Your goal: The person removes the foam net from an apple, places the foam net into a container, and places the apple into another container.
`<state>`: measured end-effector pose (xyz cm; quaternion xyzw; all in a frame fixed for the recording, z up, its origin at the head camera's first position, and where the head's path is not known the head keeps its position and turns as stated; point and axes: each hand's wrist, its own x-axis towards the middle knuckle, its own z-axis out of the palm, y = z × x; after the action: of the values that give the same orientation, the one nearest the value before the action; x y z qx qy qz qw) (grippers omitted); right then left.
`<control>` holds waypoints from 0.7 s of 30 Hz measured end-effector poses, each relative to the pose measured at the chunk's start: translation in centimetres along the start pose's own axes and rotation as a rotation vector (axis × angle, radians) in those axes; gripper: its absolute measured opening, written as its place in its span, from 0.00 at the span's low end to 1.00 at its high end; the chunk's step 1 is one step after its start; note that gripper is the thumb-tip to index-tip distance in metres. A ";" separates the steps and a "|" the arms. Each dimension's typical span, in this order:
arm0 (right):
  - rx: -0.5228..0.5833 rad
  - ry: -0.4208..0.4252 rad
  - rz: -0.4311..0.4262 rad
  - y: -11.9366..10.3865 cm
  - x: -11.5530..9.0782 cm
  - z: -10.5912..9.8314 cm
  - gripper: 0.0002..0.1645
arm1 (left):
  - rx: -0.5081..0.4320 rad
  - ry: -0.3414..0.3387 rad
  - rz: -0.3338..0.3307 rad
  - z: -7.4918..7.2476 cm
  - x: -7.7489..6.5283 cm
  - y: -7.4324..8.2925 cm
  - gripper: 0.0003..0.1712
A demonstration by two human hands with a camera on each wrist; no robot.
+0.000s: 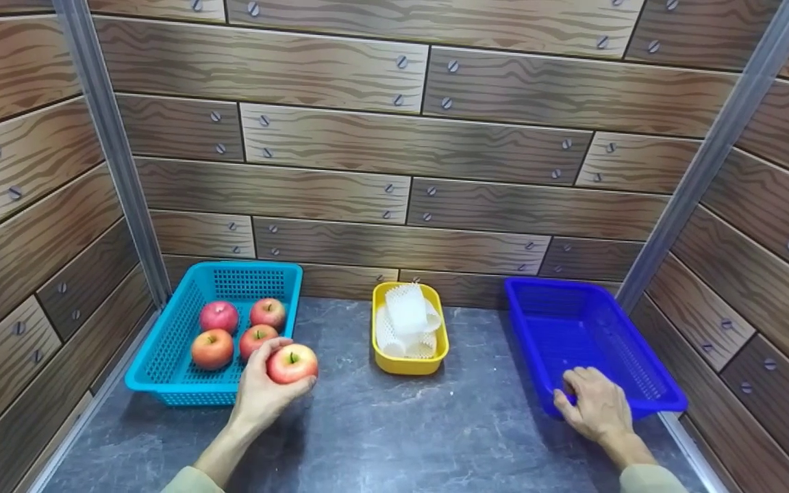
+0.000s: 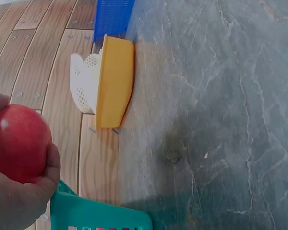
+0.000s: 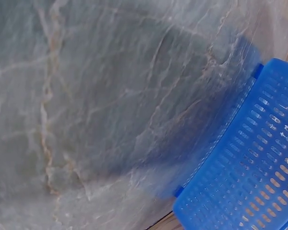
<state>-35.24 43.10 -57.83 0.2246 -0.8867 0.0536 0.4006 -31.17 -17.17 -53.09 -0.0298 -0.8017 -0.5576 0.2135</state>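
In the head view my left hand (image 1: 264,387) grips a red-and-yellow apple (image 1: 292,363) between fingers and thumb, in front of the right side of the teal basket (image 1: 182,392). The left wrist view shows the same apple (image 2: 20,143) large and red, with fingers around it. Inside the teal basket lie several more apples, among them an orange-red apple (image 1: 212,349) and a darker red apple (image 1: 219,317). My right hand (image 1: 596,404), its fingers loosely curled and holding nothing, overlaps the near rim of the dark blue basket (image 1: 590,291).
Between the two baskets stands a small yellow bin (image 1: 411,365) with white foam netting sleeves (image 1: 406,311) heaped in it. Everything rests on a grey marbled tabletop (image 1: 394,438). Wood-patterned walls (image 1: 340,137) enclose the back and both sides.
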 end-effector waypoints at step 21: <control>0.004 0.016 -0.021 -0.1 0.0 -0.1 0.19 | 0.372 0.030 -0.030 -6.2 4.5 -1.9 0.46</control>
<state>-35.09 43.01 -57.77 0.2344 -0.8810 0.0528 0.4076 -33.86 -24.33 -51.30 0.0302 -0.8881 -0.4031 0.2189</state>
